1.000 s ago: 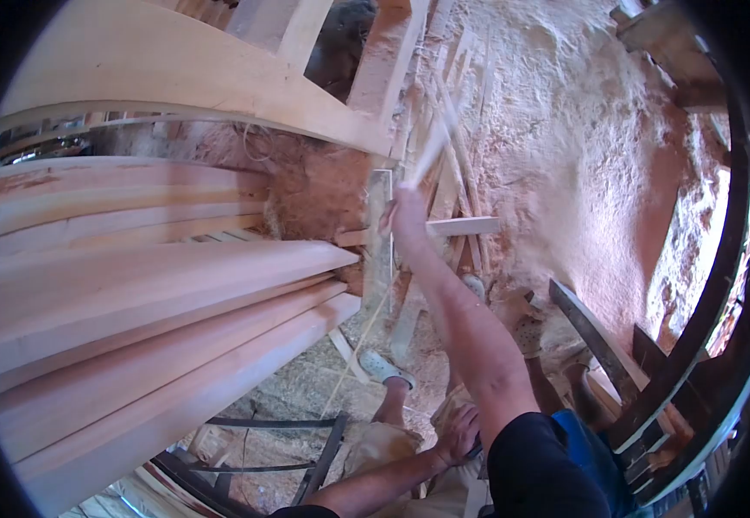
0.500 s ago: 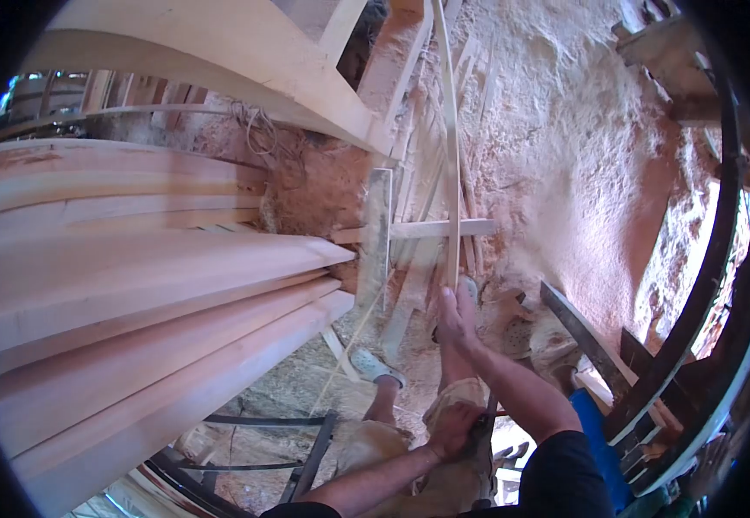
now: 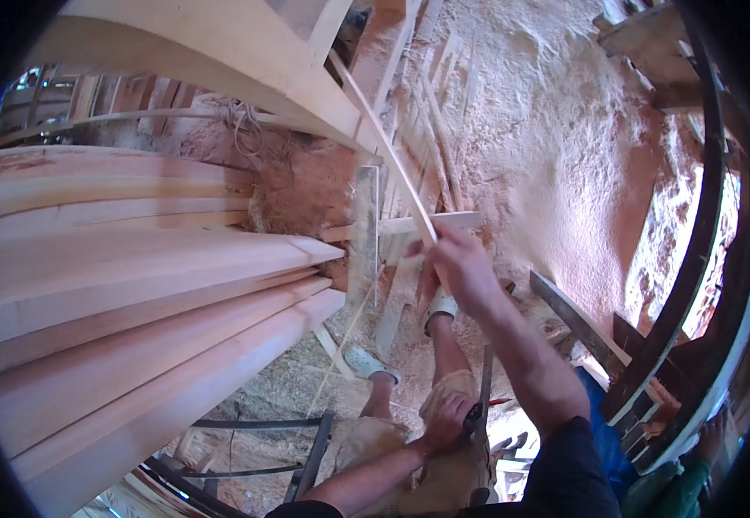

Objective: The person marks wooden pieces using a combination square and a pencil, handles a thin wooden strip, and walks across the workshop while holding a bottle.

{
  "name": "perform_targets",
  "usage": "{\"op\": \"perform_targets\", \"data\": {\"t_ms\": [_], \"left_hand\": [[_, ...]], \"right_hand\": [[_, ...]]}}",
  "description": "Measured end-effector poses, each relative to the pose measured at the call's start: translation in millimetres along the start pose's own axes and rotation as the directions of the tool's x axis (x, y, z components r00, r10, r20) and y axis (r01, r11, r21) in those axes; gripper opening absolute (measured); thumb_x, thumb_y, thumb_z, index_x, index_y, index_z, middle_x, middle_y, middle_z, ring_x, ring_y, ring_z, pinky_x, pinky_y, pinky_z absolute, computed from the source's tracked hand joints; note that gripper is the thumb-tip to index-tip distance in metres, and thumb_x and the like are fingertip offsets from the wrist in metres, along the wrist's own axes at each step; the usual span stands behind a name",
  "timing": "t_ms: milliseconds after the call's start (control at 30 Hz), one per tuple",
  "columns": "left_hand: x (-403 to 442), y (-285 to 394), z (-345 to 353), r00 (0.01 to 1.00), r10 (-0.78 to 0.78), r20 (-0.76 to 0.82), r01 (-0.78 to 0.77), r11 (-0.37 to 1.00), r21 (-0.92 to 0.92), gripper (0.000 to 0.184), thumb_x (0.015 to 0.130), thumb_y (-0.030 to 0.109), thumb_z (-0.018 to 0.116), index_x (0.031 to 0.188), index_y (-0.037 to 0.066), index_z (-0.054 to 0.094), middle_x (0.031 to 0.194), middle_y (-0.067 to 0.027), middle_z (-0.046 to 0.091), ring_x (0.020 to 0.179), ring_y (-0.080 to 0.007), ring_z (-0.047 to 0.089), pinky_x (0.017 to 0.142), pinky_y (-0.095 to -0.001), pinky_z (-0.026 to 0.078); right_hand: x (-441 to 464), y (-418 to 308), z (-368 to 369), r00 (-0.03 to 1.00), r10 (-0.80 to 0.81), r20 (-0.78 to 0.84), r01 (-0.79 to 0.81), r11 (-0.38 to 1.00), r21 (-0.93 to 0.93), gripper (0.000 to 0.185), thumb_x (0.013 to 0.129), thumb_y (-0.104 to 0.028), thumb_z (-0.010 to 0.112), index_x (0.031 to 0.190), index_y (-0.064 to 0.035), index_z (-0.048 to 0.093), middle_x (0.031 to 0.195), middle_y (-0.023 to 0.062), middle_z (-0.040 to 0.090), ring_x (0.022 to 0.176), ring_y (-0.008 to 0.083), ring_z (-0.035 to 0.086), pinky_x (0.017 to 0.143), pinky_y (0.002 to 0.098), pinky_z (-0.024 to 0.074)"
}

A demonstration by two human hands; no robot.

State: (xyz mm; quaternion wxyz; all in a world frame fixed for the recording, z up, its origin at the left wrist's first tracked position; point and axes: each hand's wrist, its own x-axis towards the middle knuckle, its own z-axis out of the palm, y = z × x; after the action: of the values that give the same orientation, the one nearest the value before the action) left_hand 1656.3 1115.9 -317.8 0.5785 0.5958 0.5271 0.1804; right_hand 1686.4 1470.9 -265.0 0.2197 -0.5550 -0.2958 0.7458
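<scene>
My right hand [image 3: 463, 266] is closed on the near end of a long thin wooden strip [image 3: 395, 164]. The strip slants up and to the left, its far part passing beside a large pale beam [image 3: 211, 65]. Lower down, by my thigh, my left hand [image 3: 449, 420] has its fingers curled around a small dark object [image 3: 473, 418]; its kind is unclear. A thin red piece [image 3: 498, 401] sticks out beside that object. Beneath the strip, a short crosspiece of wood [image 3: 409, 226] lies near an upright grey board [image 3: 364, 233].
Thick planks [image 3: 150, 319] are stacked at the left. Sawdust [image 3: 547, 147] and offcuts cover the ground. A dark-edged board [image 3: 578, 324] and dark curved frames [image 3: 694, 285] stand at the right. Another person's green sleeve [image 3: 681, 488] shows at the lower right.
My right hand has moved forward, and the strip has swung from nearly straight ahead to a leftward slant. My left hand stays low by my thigh.
</scene>
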Motion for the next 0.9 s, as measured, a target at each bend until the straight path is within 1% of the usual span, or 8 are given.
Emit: {"op": "perform_targets", "data": {"t_ms": [33, 133, 233, 333, 433, 733, 833, 900], "left_hand": [[0.4, -4.3, 3.1, 1.000, 0.019, -0.019, -0.019, 1.000, 0.023, 0.045, 0.087, 0.023, 0.059, 0.126, 0.002, 0.057, 0.117, -0.0204, 0.061, 0.113, -0.0406, 0.057, 0.099, -0.0482, 0.045], [1.5, 0.0, 1.1, 0.998, 0.007, -0.054, -0.007, 1.000, 0.001, 0.045, 0.087, 0.024, 0.060, 0.125, 0.000, 0.057, 0.116, -0.0215, 0.062, 0.111, -0.0410, 0.057, 0.098, -0.0481, 0.046], [7.5, 4.7, -8.0, 0.999, 0.018, -0.037, -0.020, 0.999, -0.046, 0.045, 0.088, 0.026, 0.061, 0.123, -0.001, 0.058, 0.114, -0.0217, 0.062, 0.109, -0.0408, 0.058, 0.097, -0.0479, 0.046], [9.6, 6.1, -6.9, 0.999, 0.013, -0.051, -0.014, 1.000, -0.027, 0.045, 0.087, 0.028, 0.064, 0.123, 0.000, 0.059, 0.112, -0.0212, 0.063, 0.108, -0.0402, 0.059, 0.096, -0.0477, 0.046], [10.8, 6.2, -3.8, 0.996, 0.021, -0.088, -0.024, 0.999, -0.040, 0.045, 0.086, 0.027, 0.065, 0.122, 0.001, 0.060, 0.111, -0.0207, 0.063, 0.105, -0.0401, 0.059, 0.095, -0.0476, 0.046], [14.0, 15.3, -10.9, 0.997, 0.027, -0.077, -0.030, 0.999, -0.039, 0.038, 0.085, 0.021, 0.059, 0.118, 0.001, 0.060, 0.108, -0.0206, 0.062, 0.105, -0.0404, 0.058, 0.093, -0.0472, 0.046], [14.5, 17.6, -12.9, 0.995, 0.033, -0.091, -0.038, 0.998, -0.047, 0.038, 0.086, 0.020, 0.057, 0.117, 0.000, 0.060, 0.109, -0.0213, 0.061, 0.105, -0.0412, 0.058, 0.093, -0.0473, 0.046], [14.1, 16.3, -13.3, 0.996, 0.026, -0.080, -0.030, 0.998, -0.053, 0.038, 0.085, 0.019, 0.057, 0.118, -0.001, 0.059, 0.109, -0.0216, 0.061, 0.105, -0.0414, 0.058, 0.093, -0.0474, 0.046]], "right_hand": [[3.7, -26.7, 1.4, 0.999, -0.012, 0.053, 0.007, 0.996, 0.093, 0.035, 0.090, -0.013, 0.049, 0.117, 0.0060, 0.060, 0.098, 0.0178, 0.070, 0.053, 0.0172, 0.060, 0.048, 0.0307, 0.0507], [28.7, -74.3, 14.7, 0.992, 0.019, 0.125, -0.065, 0.926, 0.372, 0.028, 0.098, -0.023, 0.050, 0.106, 0.0018, 0.059, 0.088, 0.0140, 0.071, 0.047, 0.0175, 0.056, 0.045, 0.0308, 0.0433], [63.5, -91.0, 25.9, 0.997, -0.045, 0.066, 0.016, 0.921, 0.388, 0.025, 0.101, -0.021, 0.046, 0.104, 0.0011, 0.058, 0.085, 0.0146, 0.069, 0.049, 0.0186, 0.055, 0.045, 0.0343, 0.0424], [92.9, -86.5, 45.8, 0.999, -0.029, 0.044, 0.001, 0.836, 0.548, 0.026, 0.099, -0.022, 0.048, 0.103, 0.0023, 0.056, 0.080, 0.0150, 0.066, 0.051, 0.0197, 0.054, 0.045, 0.0369, 0.0428], [101.6, -81.9, 62.2, 0.999, -0.024, -0.049, 0.046, 0.856, 0.514, 0.026, 0.096, -0.021, 0.049, 0.100, 0.0031, 0.057, 0.077, 0.0150, 0.063, 0.051, 0.0202, 0.052, 0.045, 0.0386, 0.0430], [146.4, -74.3, 67.2, 0.986, -0.157, -0.052, 0.164, 0.890, 0.426, 0.028, 0.092, -0.020, 0.050, 0.095, 0.0058, 0.059, 0.079, 0.0159, 0.064, 0.050, 0.0216, 0.054, 0.045, 0.0401, 0.0455], [165.2, -58.4, 66.4, 0.944, -0.327, -0.035, 0.329, 0.932, 0.151, 0.026, 0.091, -0.017, 0.053, 0.096, 0.0063, 0.061, 0.080, 0.0154, 0.063, 0.052, 0.0205, 0.053, 0.043, 0.0383, 0.0449], [165.2, -54.7, 65.3, 0.968, -0.232, -0.093, 0.247, 0.944, 0.219, 0.026, 0.090, -0.018, 0.054, 0.093, 0.0063, 0.062, 0.080, 0.0151, 0.063, 0.053, 0.0205, 0.054, 0.044, 0.0384, 0.0455]]}}
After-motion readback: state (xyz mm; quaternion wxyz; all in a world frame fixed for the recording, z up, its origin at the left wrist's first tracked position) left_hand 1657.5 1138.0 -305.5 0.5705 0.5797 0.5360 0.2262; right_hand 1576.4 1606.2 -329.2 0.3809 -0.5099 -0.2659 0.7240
